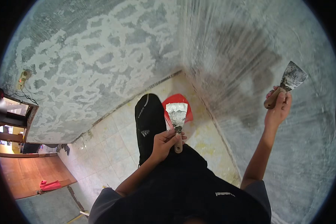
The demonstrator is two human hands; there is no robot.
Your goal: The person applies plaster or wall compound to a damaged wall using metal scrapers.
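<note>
My left hand (165,145) is closed round the wooden handle of a putty knife (177,116), held in front of my body with its blade pointing away. White putty lies along that blade's far edge. Out to the right, my right hand (279,109) grips a second putty knife (294,75) by its brown handle. Its wide blade is smeared grey and white and is near the right wall (250,67); I cannot tell whether it touches. Below the left knife, partly hidden by it and my leg, is a red item (186,101) on the floor.
The left wall (97,52) carries patchy white filler, and a socket with a cable (23,79) hangs on it. Pale tiles cover the floor (112,145). At the lower left stands a wooden surface (30,170) with a red cloth (50,185) on it.
</note>
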